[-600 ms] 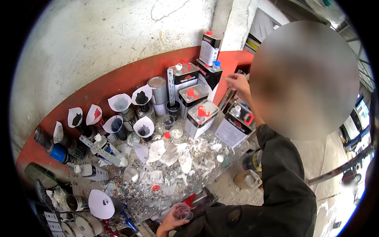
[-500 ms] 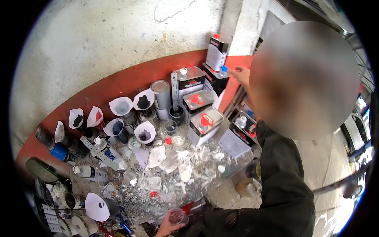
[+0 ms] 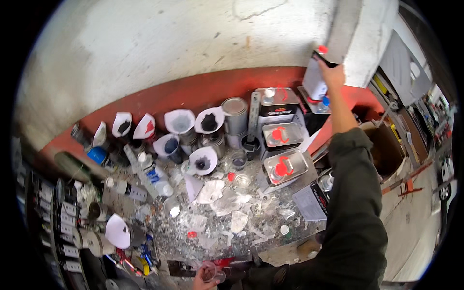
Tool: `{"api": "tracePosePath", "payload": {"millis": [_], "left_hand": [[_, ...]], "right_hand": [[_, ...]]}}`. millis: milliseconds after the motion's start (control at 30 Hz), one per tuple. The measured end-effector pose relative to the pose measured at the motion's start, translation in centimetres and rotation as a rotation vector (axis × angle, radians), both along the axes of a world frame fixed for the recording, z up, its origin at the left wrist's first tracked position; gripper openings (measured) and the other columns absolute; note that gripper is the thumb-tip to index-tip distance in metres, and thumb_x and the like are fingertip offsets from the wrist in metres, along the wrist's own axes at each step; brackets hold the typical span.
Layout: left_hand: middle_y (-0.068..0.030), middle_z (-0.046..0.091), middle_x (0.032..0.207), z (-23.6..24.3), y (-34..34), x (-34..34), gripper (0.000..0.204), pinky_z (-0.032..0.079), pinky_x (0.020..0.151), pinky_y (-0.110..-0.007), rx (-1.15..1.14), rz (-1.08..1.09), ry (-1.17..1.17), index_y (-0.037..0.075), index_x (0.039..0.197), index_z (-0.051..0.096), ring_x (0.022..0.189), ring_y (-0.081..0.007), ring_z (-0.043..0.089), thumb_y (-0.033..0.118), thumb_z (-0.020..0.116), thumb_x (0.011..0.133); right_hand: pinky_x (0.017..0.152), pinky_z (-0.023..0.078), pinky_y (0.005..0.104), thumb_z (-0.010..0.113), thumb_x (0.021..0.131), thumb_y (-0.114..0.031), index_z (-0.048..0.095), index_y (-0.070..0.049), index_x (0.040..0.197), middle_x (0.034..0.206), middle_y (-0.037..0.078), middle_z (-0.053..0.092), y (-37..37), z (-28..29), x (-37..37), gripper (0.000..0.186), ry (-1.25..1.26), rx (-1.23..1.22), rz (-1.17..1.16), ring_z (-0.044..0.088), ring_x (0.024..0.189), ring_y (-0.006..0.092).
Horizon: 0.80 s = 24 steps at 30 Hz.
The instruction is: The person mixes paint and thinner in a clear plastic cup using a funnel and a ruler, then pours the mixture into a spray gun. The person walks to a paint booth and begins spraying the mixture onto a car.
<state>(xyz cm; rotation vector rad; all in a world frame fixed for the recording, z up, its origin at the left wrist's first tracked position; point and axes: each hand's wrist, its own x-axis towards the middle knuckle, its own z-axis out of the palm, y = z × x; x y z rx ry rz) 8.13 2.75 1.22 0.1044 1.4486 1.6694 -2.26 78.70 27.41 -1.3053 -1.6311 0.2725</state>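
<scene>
My right hand [image 3: 332, 75] reaches to the far right, fingers closed around the upper part of a slim white and black metal can [image 3: 315, 79] with a red cap. The can leans slightly over a dark can [image 3: 309, 104] with a blue cap [image 3: 325, 102] on top; whether their surfaces touch I cannot tell. Low at the near edge, my left hand [image 3: 200, 281] grips a clear plastic cup [image 3: 210, 273] with something brownish in it. Part of this hand is cut off by the picture's lower edge.
Large metal cans [image 3: 282, 169] with red handles stand left of my right forearm. Cups with paper funnels [image 3: 203, 162] line the back of the paint-spattered bench [image 3: 217, 241]. A white bottle [image 3: 157, 179] and crumpled paper [image 3: 211, 192] lie there, and a shelf rack [image 3: 63, 227] stands at left.
My right hand has moved from beside the blue cap up to the slim can and taken hold of it. The view has turned rightward. My left hand still holds the cup.
</scene>
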Motion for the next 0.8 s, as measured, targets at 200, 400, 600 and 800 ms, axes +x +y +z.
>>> {"api": "tracePosePath", "payload": {"millis": [200, 400, 600, 800], "left_hand": [[-0.0077, 0.050, 0.128, 0.4, 2.1, -2.2, 0.073, 0.038, 0.103, -0.035, 0.203, -0.069, -0.046, 0.003, 0.134, 0.038, 0.121, -0.0184, 0.047, -0.001, 0.077, 0.073], [-0.0086, 0.051, 0.127, 3.1, -0.7, 0.0, 0.069, 0.039, 0.102, -0.034, 0.164, -0.185, -0.096, 0.003, 0.131, 0.040, 0.121, -0.0188, 0.049, -0.001, 0.076, 0.072], [-0.0086, 0.051, 0.126, 1.4, -3.5, -0.3, 0.071, 0.039, 0.103, -0.034, 0.249, -0.099, -0.017, 0.002, 0.133, 0.040, 0.120, -0.0183, 0.050, 0.000, 0.077, 0.072], [-0.0105, 0.051, 0.126, -0.5, -8.8, 1.2, 0.072, 0.037, 0.105, -0.037, 0.229, 0.057, 0.001, 0.003, 0.131, 0.039, 0.122, -0.0217, 0.049, 0.001, 0.077, 0.071]], "right_hand": [[0.088, 0.046, 0.0318, 0.080, 0.067, -0.052, 0.063, 0.004, 0.110, 0.109, 0.016, 0.066, -4.3, 7.5, 3.7, 0.073, 0.098, 0.382, 0.360, 0.062, 0.100, 0.0213], [0.079, 0.049, 0.0278, 0.080, 0.075, -0.026, 0.060, 0.003, 0.115, 0.100, 0.009, 0.066, -19.8, 1.3, 4.0, 0.054, 0.037, -0.113, 1.004, 0.062, 0.089, 0.0142], [0.081, 0.049, 0.0304, 0.087, 0.057, -0.024, 0.056, -0.004, 0.112, 0.099, 0.005, 0.061, -41.7, -8.9, -0.7, 0.067, -0.339, -0.433, 1.496, 0.059, 0.091, 0.0147], [0.082, 0.048, 0.0294, 0.087, 0.058, -0.022, 0.054, -0.005, 0.114, 0.100, 0.006, 0.061, -53.5, -18.8, -4.7, 0.068, -0.406, -0.516, 1.715, 0.059, 0.092, 0.0158]]}}
